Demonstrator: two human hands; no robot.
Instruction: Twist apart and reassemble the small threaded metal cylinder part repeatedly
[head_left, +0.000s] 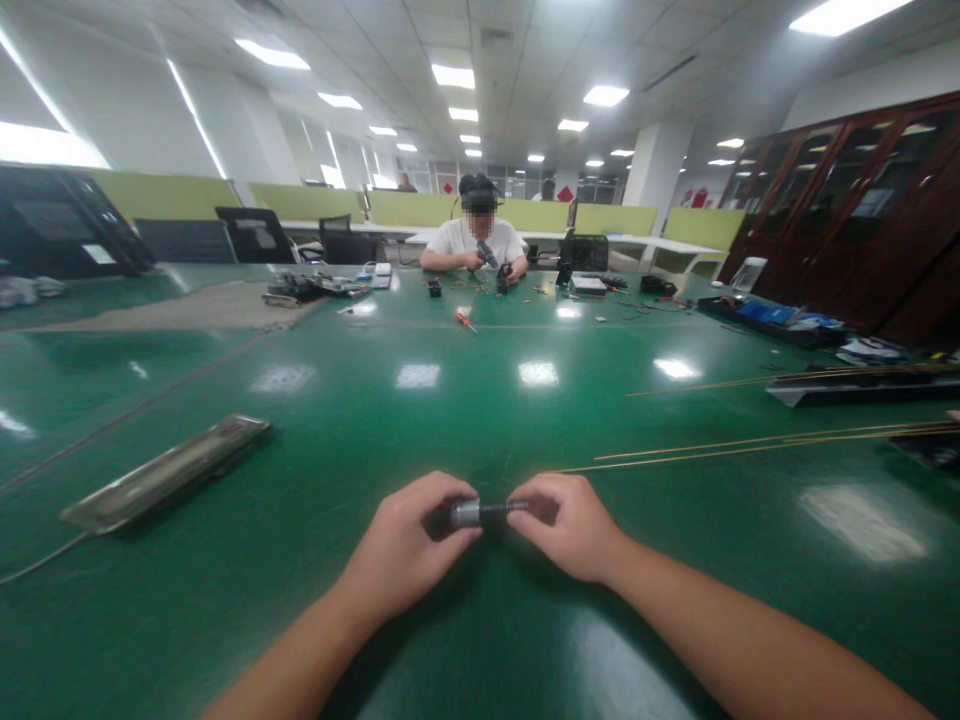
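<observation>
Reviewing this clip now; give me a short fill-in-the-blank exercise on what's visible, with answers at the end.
1. The silver cylinder is gripped by the person's ____ hand.
2. The tabletop is coloured ____.
3. The co-worker seated opposite is wearing a ____ top.
4. The long, thin golden rods lie on the ____ side of the picture.

Missing words: left; green; white; right.
</observation>
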